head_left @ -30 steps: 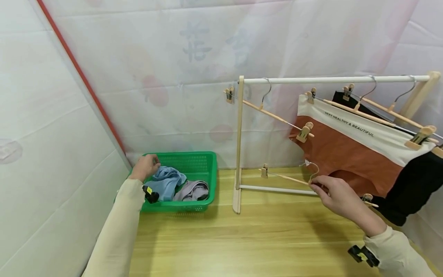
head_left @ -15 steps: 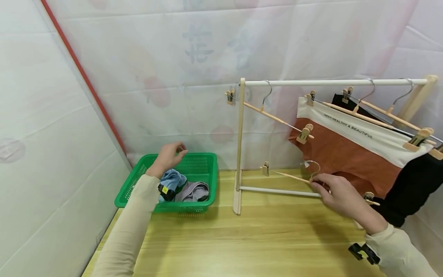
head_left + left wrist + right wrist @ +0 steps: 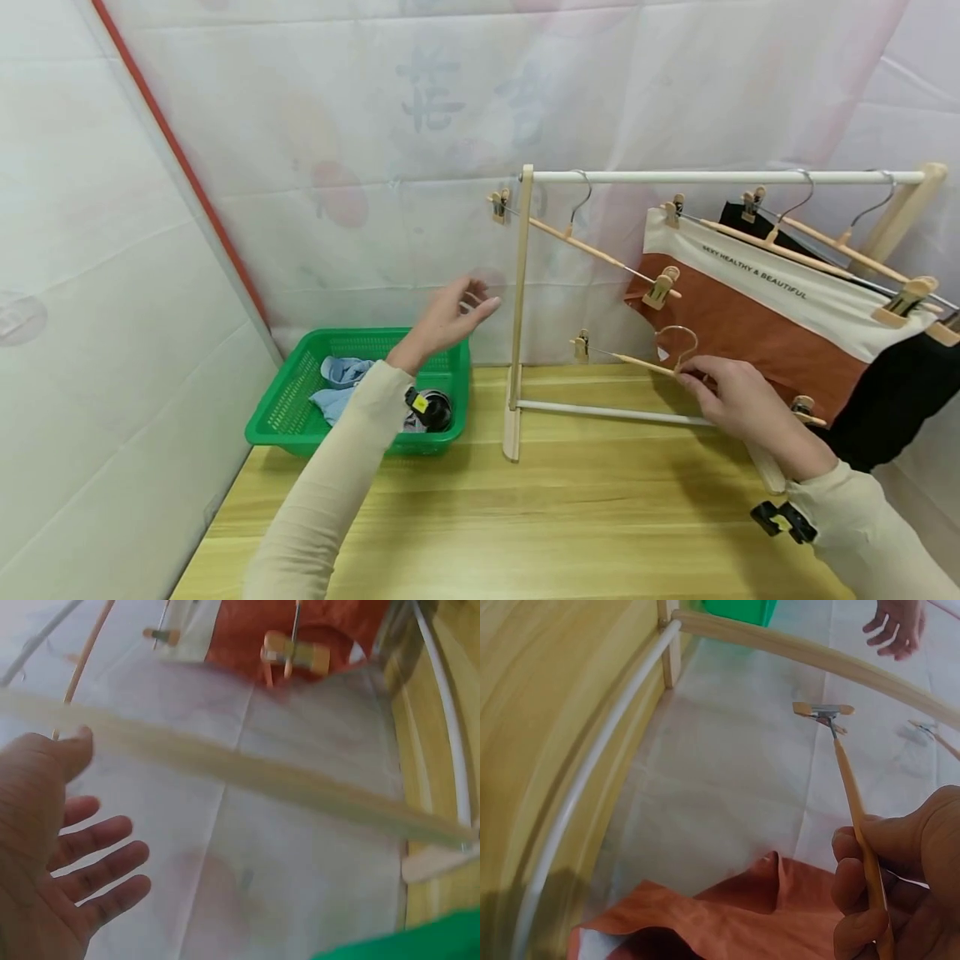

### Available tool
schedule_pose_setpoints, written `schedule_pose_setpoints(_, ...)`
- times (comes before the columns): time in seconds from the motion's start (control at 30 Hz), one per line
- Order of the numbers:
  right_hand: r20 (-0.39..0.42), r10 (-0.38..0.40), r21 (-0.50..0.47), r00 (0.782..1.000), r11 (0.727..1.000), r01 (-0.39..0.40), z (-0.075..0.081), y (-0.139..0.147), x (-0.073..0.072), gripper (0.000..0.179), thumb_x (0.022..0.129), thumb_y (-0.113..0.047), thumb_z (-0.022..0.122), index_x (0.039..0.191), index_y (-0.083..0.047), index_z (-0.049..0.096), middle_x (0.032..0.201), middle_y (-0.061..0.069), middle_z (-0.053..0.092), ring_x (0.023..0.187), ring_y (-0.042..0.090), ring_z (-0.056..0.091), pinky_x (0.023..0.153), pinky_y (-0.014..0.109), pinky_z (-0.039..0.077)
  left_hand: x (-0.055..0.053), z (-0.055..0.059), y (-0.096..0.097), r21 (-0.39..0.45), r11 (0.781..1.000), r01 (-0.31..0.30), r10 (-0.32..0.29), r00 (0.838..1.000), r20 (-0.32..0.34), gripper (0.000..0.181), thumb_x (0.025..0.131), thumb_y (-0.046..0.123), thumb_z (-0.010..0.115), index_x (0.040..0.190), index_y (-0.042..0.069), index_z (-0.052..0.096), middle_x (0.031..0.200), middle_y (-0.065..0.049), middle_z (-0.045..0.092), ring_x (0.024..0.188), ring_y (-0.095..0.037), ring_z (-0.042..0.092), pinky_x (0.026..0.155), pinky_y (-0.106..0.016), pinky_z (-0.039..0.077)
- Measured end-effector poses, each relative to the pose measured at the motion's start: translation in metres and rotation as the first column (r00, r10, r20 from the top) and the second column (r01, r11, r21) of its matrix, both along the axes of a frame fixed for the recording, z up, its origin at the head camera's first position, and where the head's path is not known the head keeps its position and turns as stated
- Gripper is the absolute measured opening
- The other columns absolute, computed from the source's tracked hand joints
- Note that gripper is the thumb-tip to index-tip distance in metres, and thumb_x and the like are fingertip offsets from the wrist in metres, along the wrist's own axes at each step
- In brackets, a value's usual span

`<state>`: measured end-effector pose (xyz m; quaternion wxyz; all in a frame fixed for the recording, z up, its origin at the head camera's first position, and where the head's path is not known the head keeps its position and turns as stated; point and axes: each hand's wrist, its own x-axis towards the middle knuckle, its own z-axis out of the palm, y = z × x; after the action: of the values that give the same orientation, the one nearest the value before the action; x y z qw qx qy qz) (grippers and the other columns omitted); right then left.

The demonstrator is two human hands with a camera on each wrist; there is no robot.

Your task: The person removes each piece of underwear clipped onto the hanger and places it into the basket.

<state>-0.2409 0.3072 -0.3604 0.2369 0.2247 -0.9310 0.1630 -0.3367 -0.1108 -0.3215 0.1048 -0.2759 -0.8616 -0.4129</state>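
With thumb and fingers, my right hand (image 3: 738,408) grips the middle of a wooden clip hanger (image 3: 643,364) below the rack's top rail. One clip (image 3: 823,709) of this hanger shows bare in the right wrist view. My left hand (image 3: 444,321) is in the air by the rack's left post (image 3: 247,771), apart from it, with fingers spread and nothing held. Below the left forearm stands a green basket (image 3: 262,421) with a blue cloth (image 3: 333,400) in it. A grey cloth there is mostly hidden by the wrist camera.
The white top rail (image 3: 645,177) bears a bare clip hanger (image 3: 592,250) at left. Rust-and-white underpants (image 3: 742,325) and a black garment (image 3: 892,400) hang further right. A low white bar (image 3: 615,412) runs above the wooden table (image 3: 525,525). White sheeting (image 3: 337,108) stands behind.
My left hand has moved right from the basket to beside the rack's post, its fingers spreading. My right hand has lifted the hanger slightly. The blue cloth is more uncovered at its left.
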Motion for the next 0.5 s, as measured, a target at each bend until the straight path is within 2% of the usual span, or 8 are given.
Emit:
schedule_pose_setpoints(0.1, 0.020, -0.016, -0.012, 1.000, 1.000, 0.016, 0.003, 0.000, -0.002, 0.006, 0.094, -0.011, 0.071, 0.092, -0.015, 0.075, 0.069, -0.008, 0.062, 0.056, -0.005, 0.042, 0.053, 0.022, 0.036, -0.001, 0.004, 0.020, 0.002, 1.000, 0.008, -0.008, 1.000, -0.024, 0.049, 0.103, 0.035, 0.059, 0.141, 0.006, 0.051, 0.131, -0.017, 0.062, 0.116, -0.029, 0.063, 0.099, -0.044, 0.054)
schedule_pose_setpoints(0.27, 0.055, -0.010, -0.030, 0.998, 0.999, 0.012, 0.010, -0.001, -0.006, 0.008, 0.097, -0.011, 0.068, 0.093, -0.013, 0.074, 0.064, -0.007, 0.056, 0.050, -0.003, 0.038, 0.047, 0.022, 0.033, -0.004, 0.008, 0.045, -0.099, 0.994, -0.043, 0.034, 0.995, -0.089, 0.060, 0.104, 0.033, 0.055, 0.154, 0.004, 0.037, 0.136, -0.015, 0.060, 0.121, -0.030, 0.062, 0.103, -0.043, 0.053)
schedule_pose_setpoints(0.4, 0.086, -0.021, -0.035, 0.996, 0.999, 0.024, 0.018, -0.002, -0.008, 0.011, 0.100, -0.015, 0.063, 0.097, -0.013, 0.074, 0.065, -0.004, 0.057, 0.049, -0.001, 0.038, 0.046, 0.023, 0.032, -0.009, 0.009, 0.055, -0.140, 0.987, -0.083, 0.062, 0.986, -0.152, 0.059, 0.105, 0.028, 0.053, 0.153, -0.001, 0.037, 0.125, -0.016, 0.066, 0.108, -0.028, 0.068, 0.093, -0.039, 0.058)
schedule_pose_setpoints(0.5, 0.097, -0.031, -0.026, 0.995, 0.999, 0.034, 0.025, -0.002, -0.011, 0.013, 0.102, -0.015, 0.061, 0.099, -0.013, 0.073, 0.066, -0.003, 0.059, 0.049, 0.001, 0.040, 0.046, 0.024, 0.033, -0.014, 0.008, 0.057, -0.127, 0.987, -0.101, 0.069, 0.969, -0.237, 0.047, 0.103, 0.021, 0.054, 0.142, -0.006, 0.050, 0.111, -0.017, 0.072, 0.094, -0.025, 0.071, 0.082, -0.034, 0.060)
